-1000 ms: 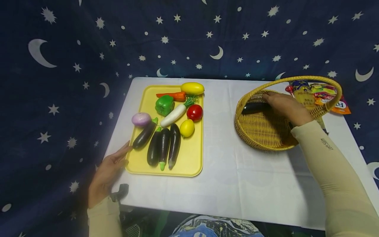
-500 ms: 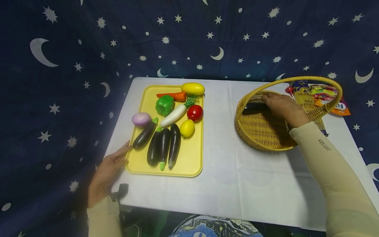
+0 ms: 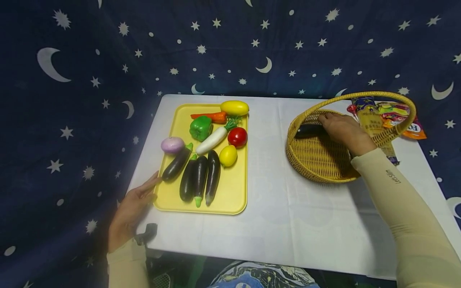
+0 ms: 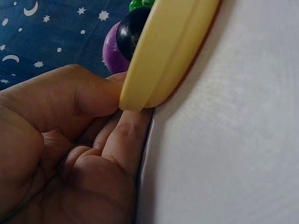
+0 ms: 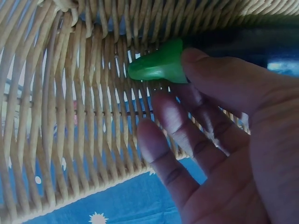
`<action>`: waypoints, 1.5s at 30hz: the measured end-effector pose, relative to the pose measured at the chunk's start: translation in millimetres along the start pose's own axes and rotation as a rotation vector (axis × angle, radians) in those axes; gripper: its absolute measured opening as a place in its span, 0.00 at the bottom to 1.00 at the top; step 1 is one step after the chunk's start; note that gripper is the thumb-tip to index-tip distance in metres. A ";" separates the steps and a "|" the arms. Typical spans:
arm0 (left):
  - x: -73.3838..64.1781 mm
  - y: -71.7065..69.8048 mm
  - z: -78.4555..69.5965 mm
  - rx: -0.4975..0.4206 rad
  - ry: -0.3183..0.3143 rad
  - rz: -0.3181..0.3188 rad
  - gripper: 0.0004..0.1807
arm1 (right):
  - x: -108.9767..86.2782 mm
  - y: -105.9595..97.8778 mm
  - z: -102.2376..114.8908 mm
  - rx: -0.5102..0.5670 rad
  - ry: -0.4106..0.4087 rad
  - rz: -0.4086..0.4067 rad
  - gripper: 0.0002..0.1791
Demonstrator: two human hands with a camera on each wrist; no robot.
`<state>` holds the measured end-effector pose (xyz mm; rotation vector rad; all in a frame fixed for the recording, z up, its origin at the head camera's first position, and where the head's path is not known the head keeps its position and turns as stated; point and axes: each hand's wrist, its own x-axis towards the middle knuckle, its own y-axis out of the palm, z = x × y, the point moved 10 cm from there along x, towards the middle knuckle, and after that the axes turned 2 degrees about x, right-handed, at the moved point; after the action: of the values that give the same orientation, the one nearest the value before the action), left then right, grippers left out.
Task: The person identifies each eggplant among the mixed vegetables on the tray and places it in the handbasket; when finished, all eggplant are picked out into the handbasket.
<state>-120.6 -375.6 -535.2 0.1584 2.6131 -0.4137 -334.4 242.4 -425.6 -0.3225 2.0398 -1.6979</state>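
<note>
In the head view, my left hand (image 3: 131,208) is at the left edge of the yellow tray (image 3: 234,192). The left wrist view shows its thumb against the tray's rim (image 4: 154,65) and a finger reaching below. My right hand (image 3: 345,130) is inside the wicker basket (image 3: 317,176) on the right, holding a dark eggplant (image 3: 309,131). In the right wrist view, its thumb lies on the eggplant beside the green cap (image 5: 161,63), with the other fingers loosely bent below. Several dark eggplants (image 3: 213,178) lie on the tray's near half.
The tray also bears a purple onion (image 3: 172,145), green pepper (image 3: 201,128), carrot (image 3: 210,117), white radish (image 3: 212,140), tomato (image 3: 237,137), lemon (image 3: 228,156) and a long yellow item (image 3: 235,108). Snack packets (image 3: 394,116) lie behind the basket, whose tall handle (image 3: 374,94) arches over the right arm.
The right forearm has shifted very slightly left; its hand stays on the eggplant in the basket. The left hand and tray look the same.
</note>
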 end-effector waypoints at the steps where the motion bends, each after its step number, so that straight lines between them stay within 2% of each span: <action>1: 0.3 -0.1 0.2 0.000 0.001 -0.002 0.32 | 0.0 0.5 -0.3 0.001 0.008 0.009 0.17; 6: 0.2 -0.1 0.0 0.007 0.016 -0.003 0.32 | 0.8 3.0 -0.8 0.002 0.034 0.051 0.20; 12: -1.7 0.4 -3.5 0.025 0.033 -0.005 0.31 | -0.9 2.4 -4.3 0.023 0.069 0.067 0.16; 16: -2.7 -0.7 -6.9 0.057 0.037 -0.019 0.32 | -2.7 1.9 -4.9 0.031 0.083 0.078 0.18; 19: -3.6 0.3 -7.8 0.030 0.024 -0.015 0.32 | -4.1 1.2 -3.5 0.040 0.087 0.087 0.19; 26: -3.4 0.5 -8.5 0.025 0.014 -0.020 0.33 | -7.7 -8.2 5.6 0.044 0.063 0.023 0.16; 33: -1.2 0.2 -6.8 0.022 0.030 -0.018 0.34 | -19.6 -22.6 18.4 0.051 0.053 -0.009 0.22; 35: -0.9 -0.2 -5.5 0.026 0.022 -0.023 0.34 | -27.2 -32.7 24.8 0.062 0.047 -0.050 0.25; 37: -1.0 0.3 -3.5 0.015 0.007 -0.017 0.33 | -37.5 -45.3 32.4 0.077 0.032 -0.137 0.24; 41: -1.5 0.2 -3.3 0.022 0.009 -0.014 0.33 | -62.4 -70.8 47.6 0.152 0.000 -0.342 0.16; 45: -1.9 -0.1 -2.3 0.015 -0.006 -0.012 0.33 | -79.5 -83.4 58.9 0.223 0.018 -0.400 0.13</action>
<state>-119.9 -375.0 -532.3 0.1456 2.6066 -0.4372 -246.2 210.7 -336.3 -0.6771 1.8622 -2.1476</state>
